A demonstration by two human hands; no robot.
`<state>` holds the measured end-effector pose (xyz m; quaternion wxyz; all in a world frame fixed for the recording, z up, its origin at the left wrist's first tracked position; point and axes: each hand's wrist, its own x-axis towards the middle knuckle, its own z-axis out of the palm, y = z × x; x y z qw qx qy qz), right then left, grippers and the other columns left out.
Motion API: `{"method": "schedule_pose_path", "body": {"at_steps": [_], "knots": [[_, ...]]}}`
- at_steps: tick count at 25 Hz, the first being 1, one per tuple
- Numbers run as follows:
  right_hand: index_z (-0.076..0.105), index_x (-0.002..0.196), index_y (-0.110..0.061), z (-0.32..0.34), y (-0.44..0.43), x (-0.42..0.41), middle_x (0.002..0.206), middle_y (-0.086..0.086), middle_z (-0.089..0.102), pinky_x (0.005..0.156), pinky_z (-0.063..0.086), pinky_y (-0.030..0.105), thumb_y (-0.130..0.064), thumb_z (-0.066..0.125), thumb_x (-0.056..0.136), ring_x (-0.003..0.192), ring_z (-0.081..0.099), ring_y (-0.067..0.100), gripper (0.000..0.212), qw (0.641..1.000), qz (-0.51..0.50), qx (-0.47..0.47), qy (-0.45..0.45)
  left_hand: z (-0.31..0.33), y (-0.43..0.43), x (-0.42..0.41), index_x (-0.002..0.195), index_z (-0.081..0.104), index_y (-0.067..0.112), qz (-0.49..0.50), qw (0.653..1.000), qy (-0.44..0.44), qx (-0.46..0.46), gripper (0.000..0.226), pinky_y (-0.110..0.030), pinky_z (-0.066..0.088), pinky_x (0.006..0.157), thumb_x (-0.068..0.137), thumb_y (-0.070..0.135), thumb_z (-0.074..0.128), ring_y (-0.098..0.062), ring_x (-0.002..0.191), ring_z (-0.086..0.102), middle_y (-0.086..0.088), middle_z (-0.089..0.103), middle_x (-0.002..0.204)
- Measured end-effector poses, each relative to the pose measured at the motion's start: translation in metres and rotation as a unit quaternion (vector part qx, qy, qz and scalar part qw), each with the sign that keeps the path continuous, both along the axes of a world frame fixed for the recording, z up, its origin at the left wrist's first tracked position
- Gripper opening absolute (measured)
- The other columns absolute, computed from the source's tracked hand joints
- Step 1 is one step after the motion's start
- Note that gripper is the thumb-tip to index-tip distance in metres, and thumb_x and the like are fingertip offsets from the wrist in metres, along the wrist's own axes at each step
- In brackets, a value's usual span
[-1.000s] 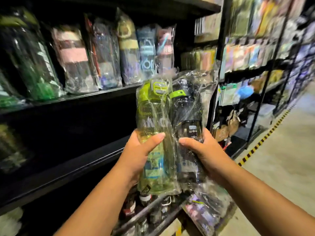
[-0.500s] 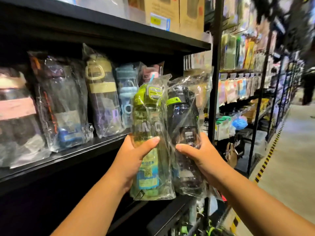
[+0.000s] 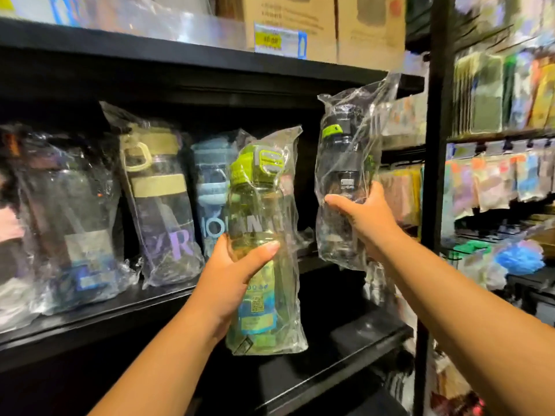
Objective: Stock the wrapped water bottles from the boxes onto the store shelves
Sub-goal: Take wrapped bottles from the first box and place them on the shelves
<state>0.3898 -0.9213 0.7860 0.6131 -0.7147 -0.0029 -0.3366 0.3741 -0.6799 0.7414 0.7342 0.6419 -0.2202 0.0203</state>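
Nearest, at lower centre of the frame: left hand clenched around the middle of a green bottle, thumb across the front, other fingers hidden behind; bottle upright in its clear wrap, long axis vertical, base hanging below the shelf edge. A little farther, right of centre: right hand grasping a dark bottle low on its body, also upright, held higher and apart from the green one. Beyond both, across the left and middle of the frame: wrapped bottles standing in a row on the shelf, ending with a blue bottle just behind the green one. Right of that row, an open dark gap on the shelf, straight ahead of the dark bottle and slightly below it. Probably the right hand nearer to that gap; a forward-and-down set, kept vertical, likely next. Farthest, at top: boxes on the upper shelf.
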Motion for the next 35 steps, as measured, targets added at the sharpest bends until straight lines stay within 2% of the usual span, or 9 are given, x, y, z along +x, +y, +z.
{"method": "schedule_pose_path", "body": {"at_steps": [4,10,16,20,24,26,28,31,35], "knots": [[0.024,0.145,-0.012,0.018,-0.03,0.054,0.118,-0.001,0.042,0.088,0.035,0.028,-0.033,0.08,0.08,0.109,0.046,0.016,0.088,0.999,0.016,0.012,-0.035,0.003,-0.031,0.011,0.128,0.054,0.018,0.057,0.998,-0.003,-0.005,0.066,-0.041,0.06,0.078,0.069,0.034,0.079,-0.025,0.096,0.075,-0.006,0.076,0.108],[0.029,0.13,-0.019,-0.028,-0.037,0.118,0.117,-0.003,0.048,0.086,0.039,0.027,-0.028,0.085,0.076,0.107,0.054,0.018,0.079,0.995,0.096,-0.029,0.008,-0.008,-0.057,0.024,0.131,0.054,0.029,0.123,0.992,-0.009,-0.007,0.079,-0.046,0.052,0.097,0.061,0.046,0.087,-0.017,0.107,0.071,0.004,0.073,0.118],[0.025,0.137,-0.019,-0.039,-0.042,0.135,0.117,-0.006,0.044,0.086,0.037,0.026,-0.03,0.084,0.077,0.103,0.05,0.015,0.084,0.989,0.139,-0.042,0.018,-0.016,-0.079,0.033,0.127,0.056,0.027,0.154,0.988,-0.021,-0.021,0.065,-0.026,0.057,0.074,0.068,0.035,0.083,-0.012,0.1,0.073,0.006,0.075,0.113],[0.03,0.135,-0.023,-0.042,-0.044,0.137,0.123,-0.003,0.049,0.087,0.041,0.027,-0.035,0.088,0.071,0.114,0.053,0.018,0.087,0.99,0.135,-0.035,0.016,-0.015,-0.088,0.029,0.127,0.056,0.025,0.162,0.986,-0.028,-0.029,0.065,-0.038,0.055,0.082,0.07,0.03,0.088,-0.018,0.101,0.073,0.001,0.075,0.113],[-0.001,0.156,-0.03,-0.038,-0.052,0.126,0.161,-0.001,0.013,0.112,0.03,0.039,-0.041,0.085,0.071,0.144,0.025,0.022,0.121,0.987,0.155,-0.014,0.029,-0.006,-0.095,0.023,0.121,0.058,0.026,0.159,0.986,-0.056,-0.017,0.061,-0.031,0.057,0.076,0.068,0.025,0.088,-0.016,0.098,0.074,0.003,0.076,0.108],[-0.004,0.156,-0.032,-0.039,-0.058,0.117,0.162,-0.002,0.007,0.112,0.027,0.038,-0.045,0.08,0.076,0.146,0.021,0.021,0.117,0.989,0.142,-0.027,0.018,0.001,-0.103,0.021,0.117,0.057,0.027,0.154,0.985,-0.08,-0.016,0.053,-0.017,0.056,0.066,0.07,0.024,0.08,-0.005,0.091,0.073,0.013,0.076,0.101],[0.012,0.154,-0.031,-0.04,-0.061,0.102,0.158,-0.003,0.017,0.108,0.028,0.031,-0.042,0.073,0.083,0.143,0.026,0.016,0.095,0.993,0.115,-0.018,-0.034,0.009,-0.114,0.021,0.115,0.056,0.026,0.142,0.985,-0.093,-0.009,0.048,-0.012,0.054,0.063,0.072,0.021,0.078,-0.001,0.088,0.073,0.015,0.076,0.098],[0.034,0.135,-0.039,-0.046,-0.063,0.067,0.138,-0.004,0.04,0.092,0.043,0.014,-0.041,0.072,0.084,0.115,0.047,0.004,0.063,0.98,0.169,0.029,-0.1,0.018,-0.133,0.028,0.124,0.057,0.019,0.129,0.986,-0.101,-0.002,0.062,-0.03,0.06,0.079,0.07,0.026,0.086,-0.018,0.101,0.073,-0.001,0.075,0.111],[0.036,0.141,-0.036,-0.068,-0.073,0.03,0.133,-0.002,0.057,0.091,0.052,0.024,-0.068,0.079,0.056,0.119,0.06,0.008,0.101,0.917,0.384,0.1,-0.047,0.024,-0.162,0.037,0.128,0.054,0.019,0.097,0.989,-0.114,-0.018,0.074,-0.042,0.057,0.089,0.062,0.038,0.083,-0.024,0.107,0.071,-0.005,0.073,0.116]]}}
